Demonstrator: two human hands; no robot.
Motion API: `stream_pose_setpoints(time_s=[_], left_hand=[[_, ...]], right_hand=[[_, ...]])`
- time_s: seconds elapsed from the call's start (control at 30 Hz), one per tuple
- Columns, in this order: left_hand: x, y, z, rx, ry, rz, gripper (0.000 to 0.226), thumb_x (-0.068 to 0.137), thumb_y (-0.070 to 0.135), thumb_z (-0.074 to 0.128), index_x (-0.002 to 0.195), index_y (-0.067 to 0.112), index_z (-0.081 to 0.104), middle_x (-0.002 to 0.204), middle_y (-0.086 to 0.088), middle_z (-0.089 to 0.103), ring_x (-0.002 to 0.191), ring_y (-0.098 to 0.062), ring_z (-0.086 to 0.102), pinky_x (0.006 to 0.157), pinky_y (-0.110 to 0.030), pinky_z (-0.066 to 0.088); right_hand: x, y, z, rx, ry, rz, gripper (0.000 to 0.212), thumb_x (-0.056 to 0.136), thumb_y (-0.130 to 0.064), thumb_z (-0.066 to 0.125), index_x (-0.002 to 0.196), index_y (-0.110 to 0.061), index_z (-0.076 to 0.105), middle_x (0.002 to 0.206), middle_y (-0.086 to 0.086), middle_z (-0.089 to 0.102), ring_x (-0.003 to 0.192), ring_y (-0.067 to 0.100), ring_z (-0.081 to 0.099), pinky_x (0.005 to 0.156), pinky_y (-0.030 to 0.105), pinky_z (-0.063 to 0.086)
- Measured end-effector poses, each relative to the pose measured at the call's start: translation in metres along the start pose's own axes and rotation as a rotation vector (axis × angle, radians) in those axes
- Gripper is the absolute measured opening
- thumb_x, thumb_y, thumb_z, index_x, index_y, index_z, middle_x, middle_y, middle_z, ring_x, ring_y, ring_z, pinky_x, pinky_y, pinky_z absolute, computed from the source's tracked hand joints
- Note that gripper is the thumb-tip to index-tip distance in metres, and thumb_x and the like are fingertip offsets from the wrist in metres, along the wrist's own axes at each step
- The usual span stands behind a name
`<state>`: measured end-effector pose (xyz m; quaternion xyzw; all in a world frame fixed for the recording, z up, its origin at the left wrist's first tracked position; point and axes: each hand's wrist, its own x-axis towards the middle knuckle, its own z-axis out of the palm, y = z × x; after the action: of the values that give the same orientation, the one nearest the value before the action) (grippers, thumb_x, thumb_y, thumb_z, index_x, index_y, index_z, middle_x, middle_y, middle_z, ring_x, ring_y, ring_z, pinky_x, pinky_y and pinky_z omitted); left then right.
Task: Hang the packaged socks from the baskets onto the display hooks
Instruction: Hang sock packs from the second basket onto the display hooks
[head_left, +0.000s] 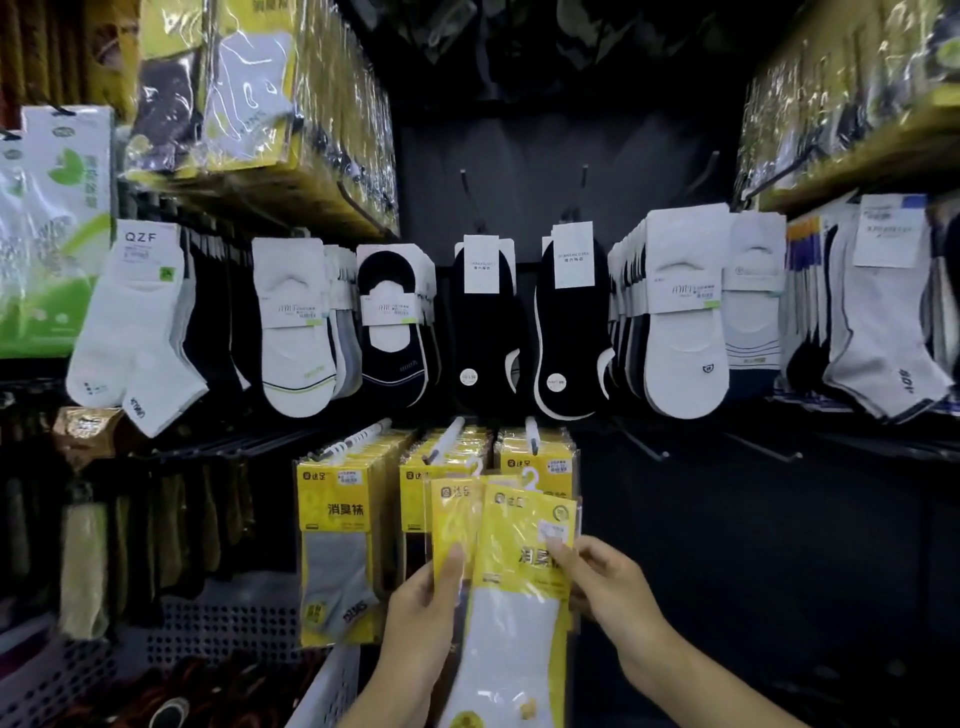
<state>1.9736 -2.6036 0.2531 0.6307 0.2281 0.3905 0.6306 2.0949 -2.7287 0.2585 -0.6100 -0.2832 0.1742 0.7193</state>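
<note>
Both hands were raised in front of the lower row of the display rack (519, 171).

Left hand (418, 618): gripped the rear pack (453, 519) of yellow-packaged socks. My thumb lay flat on its face near the lower left edge. My other fingers were hidden behind it.

Right hand (605, 587): pinched the front pack (511, 603) at its right edge. My thumb sat on the face just below the price sticker (553, 531), and my fingers were curled behind.

The front pack showed a white sock through the film. It overlapped the right half of the rear pack and was tilted, top toward the right. Each of the 2 packs carried a white plastic hanger (530, 478) at its top, not yet on any hook.

The lower row held 3 white display hooks (448, 434), each loaded with a stack of the same yellow packs: left stack (337, 519), middle stack (415, 475) and right stack (543, 460). My 2 packs sat in front of the middle and right stacks, with their hangers below the hook tips.

To the right of the loaded hooks, 2 black hooks (644, 448) stood bare.

A white perforated basket (332, 686) sat at the lower left, just beside my left forearm. Its contents were dark and too blurred to tell.

In the row above, carded low-cut socks (685, 322) hung in white and black.
</note>
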Motion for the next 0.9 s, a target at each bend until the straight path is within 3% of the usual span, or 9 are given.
stream_pose_setpoints(time_s=[0.07,0.13,0.23,0.3,0.43,0.6,0.7,0.8,0.9], left_hand=[[0.001,0.004,-0.005,0.033,0.025,0.039,0.029,0.083,0.053,0.047,0.064,0.031,0.052,0.051,0.016,0.052,0.047,0.004,0.049,0.053,-0.014,0.03],[0.004,0.005,-0.011,0.061,0.042,0.079,0.028,0.081,0.056,0.045,0.067,0.031,0.043,0.063,0.017,0.043,0.056,0.005,0.042,0.057,-0.014,0.03],[0.014,0.003,-0.023,0.08,0.092,0.104,0.022,0.09,0.047,0.046,0.092,0.027,0.056,0.091,0.017,0.05,0.092,-0.001,0.047,0.088,-0.022,0.032],[0.017,0.002,-0.03,0.081,0.126,0.108,0.034,0.092,0.046,0.045,0.109,0.021,0.059,0.102,0.013,0.049,0.103,-0.004,0.043,0.098,-0.027,0.033],[0.026,-0.002,-0.039,0.09,0.174,0.128,0.044,0.094,0.043,0.044,0.118,0.012,0.063,0.102,0.009,0.052,0.101,-0.008,0.046,0.091,-0.025,0.033],[0.036,-0.005,-0.039,0.089,0.217,0.125,0.044,0.095,0.042,0.044,0.121,0.011,0.062,0.091,0.013,0.051,0.098,-0.008,0.044,0.088,-0.026,0.028],[0.038,-0.007,-0.037,0.096,0.211,0.107,0.041,0.095,0.043,0.043,0.116,0.014,0.062,0.084,0.015,0.051,0.087,-0.005,0.045,0.085,-0.026,0.027],[0.039,-0.008,-0.035,0.072,0.174,0.087,0.025,0.094,0.044,0.043,0.095,0.024,0.058,0.09,0.012,0.051,0.096,-0.01,0.042,0.085,-0.027,0.026],[0.039,-0.01,-0.033,0.022,0.134,0.088,0.022,0.095,0.042,0.044,0.097,0.024,0.056,0.089,0.017,0.053,0.097,-0.006,0.045,0.086,-0.025,0.028]], right_hand=[[0.004,0.001,-0.009,0.047,0.078,0.026,0.022,0.087,-0.028,0.067,0.087,-0.007,0.069,0.085,0.008,0.075,0.074,0.022,0.069,0.066,0.033,0.055],[0.012,0.0,-0.018,0.049,0.163,0.019,0.018,0.089,-0.023,0.064,0.084,-0.006,0.068,0.088,0.013,0.074,0.078,0.025,0.068,0.077,0.04,0.054],[0.025,-0.007,-0.025,0.027,0.232,-0.019,0.015,0.091,-0.018,0.061,0.091,-0.004,0.066,0.093,0.019,0.071,0.082,0.03,0.067,0.082,0.046,0.054],[0.036,-0.011,-0.026,-0.025,0.247,-0.07,0.014,0.092,-0.018,0.06,0.093,-0.005,0.065,0.092,0.02,0.071,0.084,0.032,0.067,0.082,0.046,0.054],[0.054,-0.013,-0.016,-0.099,0.205,-0.183,0.009,0.093,-0.017,0.058,0.094,-0.01,0.063,0.085,0.006,0.075,0.077,0.018,0.072,0.064,0.026,0.057],[0.081,0.004,0.002,-0.066,0.237,-0.128,0.009,0.093,-0.017,0.059,0.09,-0.01,0.064,0.088,0.014,0.072,0.088,0.034,0.069,0.083,0.049,0.054],[0.096,0.017,0.005,-0.096,0.363,-0.052,0.017,0.089,-0.027,0.066,0.086,-0.01,0.063,0.083,0.009,0.07,0.079,0.025,0.068,0.07,0.041,0.056],[0.103,0.028,-0.002,-0.173,0.523,0.034,0.025,0.082,-0.035,0.072,0.081,-0.013,0.06,0.083,0.004,0.066,0.07,0.013,0.058,0.054,0.026,0.043],[0.099,0.038,-0.014,-0.199,0.648,0.131,0.02,0.087,-0.029,0.066,0.084,-0.01,0.058,0.096,0.013,0.065,0.075,0.022,0.056,0.065,0.033,0.047]])
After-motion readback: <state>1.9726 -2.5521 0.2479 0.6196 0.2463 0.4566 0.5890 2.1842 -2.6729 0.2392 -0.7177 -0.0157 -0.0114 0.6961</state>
